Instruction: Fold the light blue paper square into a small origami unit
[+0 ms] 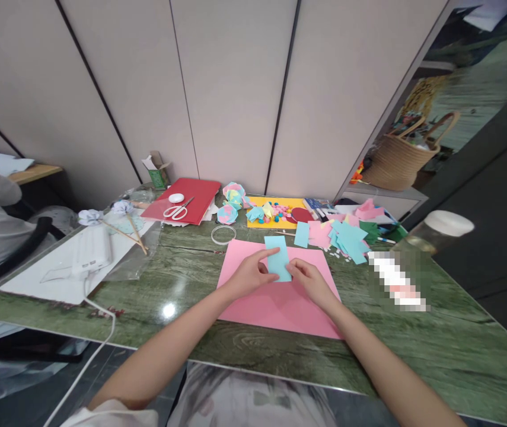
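Note:
A small light blue paper rectangle (277, 252) lies on a large pink sheet (280, 302) in the middle of the green marble table (182, 279). My left hand (248, 277) pinches the blue paper's left edge, index finger stretched along it. My right hand (310, 281) grips its lower right corner with closed fingers. Both forearms reach in from the near edge.
Cut blue and pink paper pieces (342, 236) lie at the right. White scissors (177, 210) rest on a red sheet (182, 198). Folded paper balls (232, 200), a tape ring (223, 234), a yellow sheet with beads (275, 212), a white power bank (91, 252) and a jar (440, 231) stand around.

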A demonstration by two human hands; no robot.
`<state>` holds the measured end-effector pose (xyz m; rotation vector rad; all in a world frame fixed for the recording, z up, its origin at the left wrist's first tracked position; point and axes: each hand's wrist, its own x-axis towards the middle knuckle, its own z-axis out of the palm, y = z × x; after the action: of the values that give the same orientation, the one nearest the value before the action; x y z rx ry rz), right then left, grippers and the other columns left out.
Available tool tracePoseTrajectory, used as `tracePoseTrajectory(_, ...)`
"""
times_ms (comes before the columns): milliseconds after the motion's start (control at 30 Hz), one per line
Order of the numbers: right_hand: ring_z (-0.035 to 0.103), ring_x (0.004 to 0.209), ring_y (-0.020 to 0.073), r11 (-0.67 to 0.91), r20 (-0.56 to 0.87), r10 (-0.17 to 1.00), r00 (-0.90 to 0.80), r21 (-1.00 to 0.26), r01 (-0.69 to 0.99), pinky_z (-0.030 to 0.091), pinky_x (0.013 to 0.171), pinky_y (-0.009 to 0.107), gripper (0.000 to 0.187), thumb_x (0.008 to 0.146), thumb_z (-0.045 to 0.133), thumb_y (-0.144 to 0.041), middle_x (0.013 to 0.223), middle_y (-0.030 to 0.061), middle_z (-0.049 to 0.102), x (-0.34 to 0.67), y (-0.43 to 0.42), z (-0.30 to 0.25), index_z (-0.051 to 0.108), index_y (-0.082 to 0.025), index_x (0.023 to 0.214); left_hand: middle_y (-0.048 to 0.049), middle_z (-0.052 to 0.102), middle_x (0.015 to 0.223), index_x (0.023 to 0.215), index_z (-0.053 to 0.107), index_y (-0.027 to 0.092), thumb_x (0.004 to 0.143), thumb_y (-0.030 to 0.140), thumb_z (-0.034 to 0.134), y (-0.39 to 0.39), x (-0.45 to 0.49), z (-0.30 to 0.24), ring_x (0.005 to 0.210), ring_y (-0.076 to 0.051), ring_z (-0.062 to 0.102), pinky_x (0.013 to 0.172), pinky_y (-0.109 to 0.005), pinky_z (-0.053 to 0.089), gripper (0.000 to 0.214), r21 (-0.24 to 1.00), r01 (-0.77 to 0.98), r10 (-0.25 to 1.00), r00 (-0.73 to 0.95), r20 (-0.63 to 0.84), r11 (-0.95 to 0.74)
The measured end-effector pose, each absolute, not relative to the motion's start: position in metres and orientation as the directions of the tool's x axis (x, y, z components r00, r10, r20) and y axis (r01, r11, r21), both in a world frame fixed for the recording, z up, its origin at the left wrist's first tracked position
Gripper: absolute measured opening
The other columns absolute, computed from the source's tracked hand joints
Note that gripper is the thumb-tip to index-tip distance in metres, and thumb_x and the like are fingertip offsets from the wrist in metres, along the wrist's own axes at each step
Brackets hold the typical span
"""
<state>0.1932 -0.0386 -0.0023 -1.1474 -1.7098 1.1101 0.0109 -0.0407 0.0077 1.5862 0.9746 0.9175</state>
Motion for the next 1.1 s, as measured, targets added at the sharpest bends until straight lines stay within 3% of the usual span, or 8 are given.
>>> tracePoseTrajectory(133, 0.044, 0.058, 0.0123, 0.2, 0.121, 0.945, -0.303, -0.949, 0.243, 0.034, 0.058, 0.025, 0.024, 0.077, 0.046, -0.036, 0.058, -0.0029, 0.046, 0.194, -0.038, -0.001, 0.047, -0.018, 0.062, 0.0044, 0.046, 0.058, 0.123, 0.041, 0.022, 0.064, 0.021, 0.064, -0.04, 0.01, 0.007, 0.049, -0.006, 0.037, 0.044, -0.018, 0.029, 0.064, 0.974, 0.154, 0.918, 0.384, 0.096, -0.166)
tracePoseTrajectory(233, 0.044, 0.059, 0.0122, 0.193, 0.116, 0.946, -0.304, -0.953, 0.235, 0.034, 0.059, 0.024, 0.021, 0.076, 0.047, -0.033, 0.058, -0.003, 0.047, 0.194, -0.038, -0.002, 0.047, -0.018, 0.062, -0.0024, 0.054, 0.083, 0.122, 0.043, 0.023, 0.063, 0.02, 0.065, -0.039, 0.009, 0.008, 0.052, -0.005, 0.041, 0.046, -0.018, 0.033, 0.063, 0.973, 0.117, 0.909, 0.393, 0.138, -0.199)
tracePoseTrajectory(333, 0.043, 0.059, 0.0121, 0.194, 0.117, 0.944, -0.308, -0.953, 0.233, 0.033, 0.058, 0.024, 0.02, 0.076, 0.048, -0.032, 0.058, -0.0028, 0.046, 0.193, -0.039, -0.002, 0.047, -0.018, 0.062, -0.0065, 0.053, 0.101, 0.114, 0.051, 0.022, 0.065, 0.023, 0.064, -0.037, 0.008, 0.009, 0.057, -0.006, 0.046, 0.05, -0.02, 0.037, 0.051, 0.967, 0.097, 0.891, 0.417, 0.177, -0.237)
tracePoseTrajectory(433, 0.043, 0.06, 0.012, 0.199, 0.117, 0.94, -0.321, -0.951, 0.235, 0.033, 0.058, 0.024, 0.018, 0.076, 0.048, -0.031, 0.06, -0.0025, 0.046, 0.191, -0.043, -0.002, 0.048, -0.018, 0.063, -0.0068, 0.059, 0.097, 0.102, 0.06, 0.018, 0.069, 0.026, 0.06, -0.034, 0.007, 0.007, 0.071, -0.013, 0.053, 0.06, -0.023, 0.041, 0.034, 0.958, 0.108, 0.886, 0.419, 0.198, -0.265)
tracePoseTrajectory(533, 0.043, 0.062, 0.0126, 0.197, 0.107, 0.933, -0.343, -0.951, 0.237, 0.033, 0.058, 0.024, 0.017, 0.075, 0.049, -0.031, 0.062, -0.0019, 0.047, 0.187, -0.047, -0.001, 0.049, -0.018, 0.064, -0.0063, 0.062, 0.097, 0.099, 0.062, 0.019, 0.07, 0.026, 0.059, -0.034, 0.008, 0.005, 0.084, -0.018, 0.055, 0.07, -0.027, 0.042, 0.031, 0.95, 0.139, 0.899, 0.384, 0.209, -0.28)
tracePoseTrajectory(667, 0.042, 0.061, 0.0127, 0.185, 0.116, 0.943, -0.313, -0.962, 0.201, 0.033, 0.057, 0.024, 0.017, 0.074, 0.05, -0.033, 0.061, -0.002, 0.046, 0.184, -0.047, -0.001, 0.051, -0.019, 0.065, -0.0057, 0.062, 0.099, 0.101, 0.062, 0.02, 0.066, 0.023, 0.063, -0.038, 0.013, 0.002, 0.081, -0.018, 0.056, 0.069, -0.027, 0.043, 0.036, 0.941, 0.208, 0.926, 0.327, 0.19, -0.267)
tracePoseTrajectory(1100, 0.041, 0.06, 0.0125, 0.141, 0.117, 0.974, -0.194, -0.983, 0.115, 0.033, 0.057, 0.024, 0.015, 0.071, 0.052, -0.03, 0.061, -0.0025, 0.044, 0.182, -0.046, -0.007, 0.05, -0.019, 0.062, -0.0048, 0.06, 0.103, 0.106, 0.058, 0.022, 0.062, 0.021, 0.066, -0.047, 0.021, 0.0, 0.08, -0.017, 0.055, 0.067, -0.027, 0.044, 0.045, 0.948, 0.21, 0.929, 0.333, 0.16, -0.239)
